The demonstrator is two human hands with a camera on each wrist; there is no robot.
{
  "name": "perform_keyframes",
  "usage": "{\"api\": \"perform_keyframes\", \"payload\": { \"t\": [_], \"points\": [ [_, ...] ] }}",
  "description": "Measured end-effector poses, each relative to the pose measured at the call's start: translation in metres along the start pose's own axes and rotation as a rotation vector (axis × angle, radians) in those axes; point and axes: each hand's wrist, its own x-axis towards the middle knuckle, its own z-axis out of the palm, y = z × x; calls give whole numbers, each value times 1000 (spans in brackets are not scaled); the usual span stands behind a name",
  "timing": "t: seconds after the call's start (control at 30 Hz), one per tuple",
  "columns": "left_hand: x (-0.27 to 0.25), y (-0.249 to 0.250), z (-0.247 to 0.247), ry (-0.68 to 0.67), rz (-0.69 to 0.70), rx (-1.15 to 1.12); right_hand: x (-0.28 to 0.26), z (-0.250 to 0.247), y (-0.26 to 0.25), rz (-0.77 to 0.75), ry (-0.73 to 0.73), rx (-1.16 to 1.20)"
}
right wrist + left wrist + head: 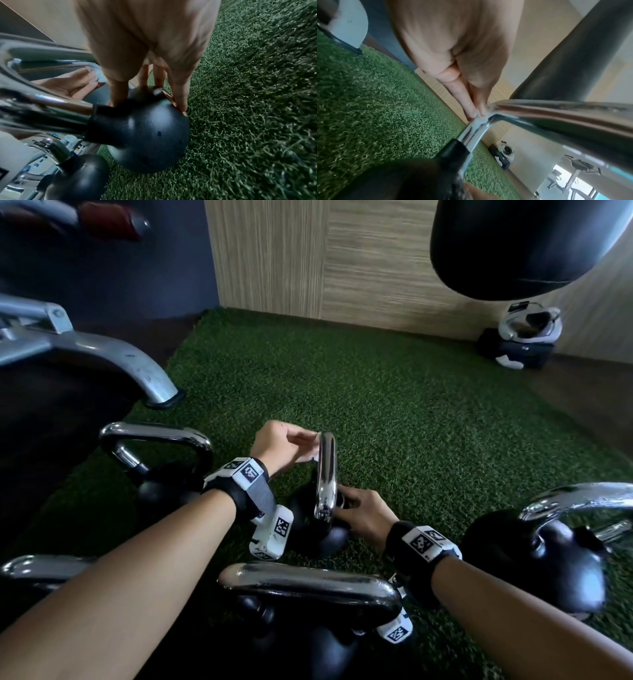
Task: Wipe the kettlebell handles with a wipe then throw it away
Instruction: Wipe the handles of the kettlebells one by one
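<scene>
A small black kettlebell with a chrome handle stands on the green turf in the middle of the head view. My left hand pinches a white wipe against the far top corner of that handle. In the left wrist view the fingertips squeeze the wipe onto the bend of the handle. My right hand grips the top of the kettlebell's body. In the right wrist view its thumb and fingers straddle the black ball.
Other chrome-handled kettlebells stand close around: back left, front centre, right, front left. A metal machine leg rests at the turf's left edge. A black punching bag hangs at the upper right, above a black-and-white device.
</scene>
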Motion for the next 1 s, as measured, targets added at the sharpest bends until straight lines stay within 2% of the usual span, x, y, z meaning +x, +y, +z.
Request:
{"api": "perform_keyframes", "payload": {
  "t": [0.07,0.17,0.27,0.37,0.47,0.63,0.77,0.87,1.0],
  "points": [
    [-3,1,2,11,31,-28,1,-2,1,3,1,16],
    [0,4,-1,-48,-2,40,4,0,3,24,9,26],
    [0,12,-5,-53,67,147,4,1,4,19,19,6],
    [-1,16,-9,-74,95,0,1,2,5,8,23,23],
    [-3,21,-12,-150,40,-78,2,3,6,5,34,34],
    [-10,39,-9,-179,-45,-168,1,4,4,-20,30,30],
    [-24,40,-15,-304,-149,-138,-3,5,3,-22,42,28],
    [-29,36,-18,-338,-127,-114,-3,5,2,-11,39,19],
    [-31,26,-18,-268,-87,-178,-1,6,3,13,51,28]
  ]
}}
